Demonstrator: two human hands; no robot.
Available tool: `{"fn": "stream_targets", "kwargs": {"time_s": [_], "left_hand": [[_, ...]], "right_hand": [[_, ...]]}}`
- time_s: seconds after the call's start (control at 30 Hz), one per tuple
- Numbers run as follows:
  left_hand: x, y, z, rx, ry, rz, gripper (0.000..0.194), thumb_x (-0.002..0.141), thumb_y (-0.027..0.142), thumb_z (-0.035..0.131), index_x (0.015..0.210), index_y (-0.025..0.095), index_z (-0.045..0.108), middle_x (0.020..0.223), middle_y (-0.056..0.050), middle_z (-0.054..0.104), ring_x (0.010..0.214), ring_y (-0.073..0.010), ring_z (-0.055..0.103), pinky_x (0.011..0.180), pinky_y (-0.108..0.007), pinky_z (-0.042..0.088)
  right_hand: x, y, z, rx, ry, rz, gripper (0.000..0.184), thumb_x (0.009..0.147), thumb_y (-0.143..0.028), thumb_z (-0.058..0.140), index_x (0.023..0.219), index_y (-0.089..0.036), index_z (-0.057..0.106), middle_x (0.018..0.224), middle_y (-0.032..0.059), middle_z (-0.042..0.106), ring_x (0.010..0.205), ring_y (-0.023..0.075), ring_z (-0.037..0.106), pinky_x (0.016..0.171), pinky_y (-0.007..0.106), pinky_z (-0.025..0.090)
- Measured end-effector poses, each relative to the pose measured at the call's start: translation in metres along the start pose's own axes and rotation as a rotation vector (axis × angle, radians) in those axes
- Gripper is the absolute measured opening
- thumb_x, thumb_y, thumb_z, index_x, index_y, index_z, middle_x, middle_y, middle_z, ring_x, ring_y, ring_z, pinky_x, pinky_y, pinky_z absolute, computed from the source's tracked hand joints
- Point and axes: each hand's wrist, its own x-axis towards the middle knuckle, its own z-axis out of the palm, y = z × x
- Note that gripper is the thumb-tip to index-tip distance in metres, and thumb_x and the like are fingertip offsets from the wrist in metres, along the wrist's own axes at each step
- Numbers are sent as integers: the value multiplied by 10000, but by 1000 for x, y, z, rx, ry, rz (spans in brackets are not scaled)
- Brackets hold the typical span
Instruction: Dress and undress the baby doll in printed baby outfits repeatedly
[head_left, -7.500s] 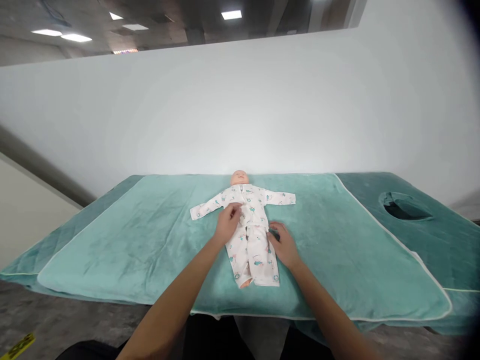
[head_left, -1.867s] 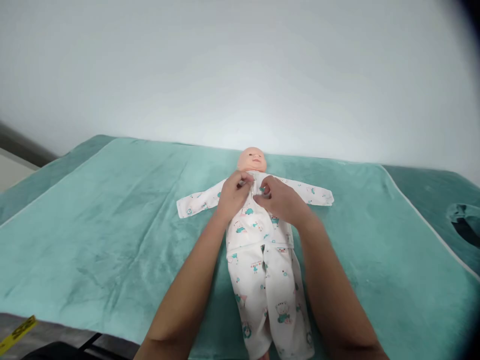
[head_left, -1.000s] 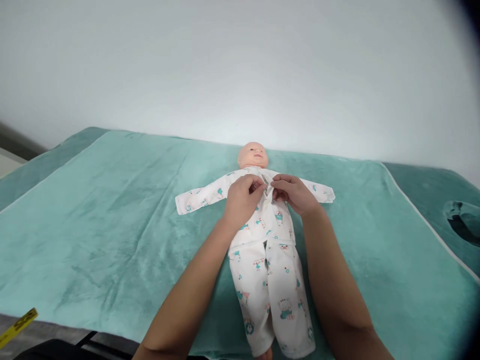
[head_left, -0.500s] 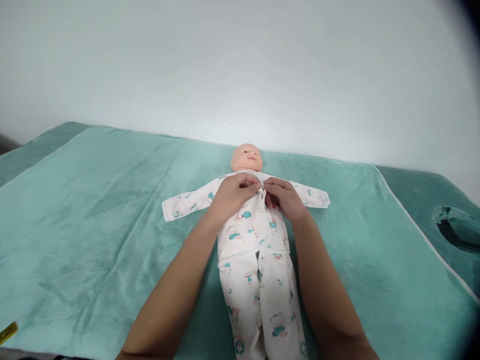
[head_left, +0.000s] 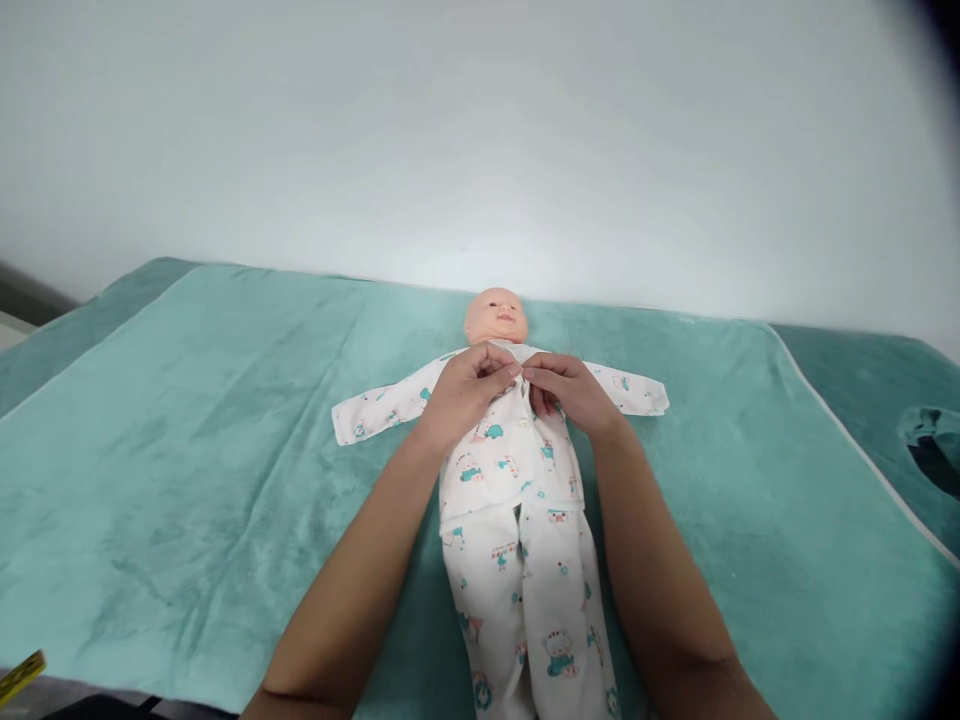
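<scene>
Pinches shirt (head_left: 487,465) between fingers of left hand (head_left: 466,388) and right hand (head_left: 573,391), apparently holding front edges together, near far edge of surface (head_left: 247,400).

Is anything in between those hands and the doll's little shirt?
No, nothing visible stands in the way: the left hand and right hand both pinch the front of the shirt, just below the doll's head. The cloth directly beneath them is hidden.

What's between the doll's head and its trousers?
In the head view, the printed shirt lies between the doll's head and the trousers, with the left hand and right hand at its front.
</scene>
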Motion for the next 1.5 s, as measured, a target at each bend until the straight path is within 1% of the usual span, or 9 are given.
{"fn": "stream_targets", "kwargs": {"time_s": [0.13, 0.27, 0.43, 0.53, 0.77, 1.0, 1.13, 1.37, 1.5], "left_hand": [[0, -1, 0, 28, -7, 6, 176, 856, 370, 670, 853, 197, 639, 674, 27, 523, 595, -98, 438, 533, -236, 310], [0, -1, -1, 73, -20, 25, 176, 848, 367, 672, 846, 194, 647, 702, 17, 563, 629, -109, 480, 569, -243, 350], [1, -2, -2, 79, -3, 28, 129, 833, 322, 675, 858, 199, 649, 714, 23, 581, 633, -108, 500, 586, -244, 371], [1, -1, -3, 115, -14, 34, 112, 839, 306, 659, 879, 202, 648, 714, 27, 584, 640, -108, 507, 593, -244, 373], [1, -2, -5, 215, -47, 68, 116, 872, 323, 614, 881, 208, 627, 728, 22, 584, 650, -117, 499, 603, -248, 374], [-2, 4, -6, 320, -71, 114, 118, 903, 316, 565, 884, 206, 601, 743, 30, 589, 678, -115, 515, 641, -249, 386], [-5, 10, -7, 349, -113, 108, 123, 880, 301, 576, 958, 210, 604, 798, 30, 621, 716, -117, 548, 653, -243, 414], [-5, 8, -4, 442, -33, 137, 115, 790, 163, 557, 892, 205, 592, 750, 48, 633, 654, -95, 544, 636, -230, 415], [-6, 11, -5, 401, -57, 131, 112, 800, 168, 554, 900, 199, 593, 755, 42, 639, 659, -96, 556, 623, -224, 414]], "right_hand": [[0, 1, 1, -22, 4, 5, 316, 869, -447, 606, 680, -194, 609, 500, -20, 593, 430, 99, 481, 444, 230, 317], [1, 6, -2, 15, 10, 9, 326, 864, -472, 610, 695, -194, 623, 495, -17, 592, 424, 99, 472, 445, 233, 319], [-1, 9, -8, 71, -59, 11, 230, 838, -427, 660, 856, -197, 655, 554, -24, 621, 467, 112, 530, 464, 233, 369], [-2, 7, -8, 44, -70, 12, 221, 797, -358, 727, 924, -201, 637, 574, -52, 603, 477, 95, 525, 454, 212, 362], [1, 5, -2, -7, 9, 29, 245, 744, -339, 761, 873, -199, 607, 565, -70, 573, 445, 78, 488, 422, 205, 342], [-2, -6, -2, -73, -26, 33, 267, 760, -342, 758, 896, -206, 573, 629, -66, 568, 493, 80, 519, 447, 204, 380], [-3, -10, -1, -102, -16, 33, 285, 767, -361, 766, 888, -210, 557, 684, -59, 561, 524, 81, 537, 465, 210, 413], [-2, -6, 0, -92, -4, 46, 304, 754, -375, 777, 877, -215, 550, 663, -64, 538, 525, 80, 520, 461, 208, 388], [-2, -6, 0, -78, 8, 56, 317, 735, -373, 791, 869, -212, 552, 702, -57, 567, 510, 68, 512, 450, 206, 371]]}}
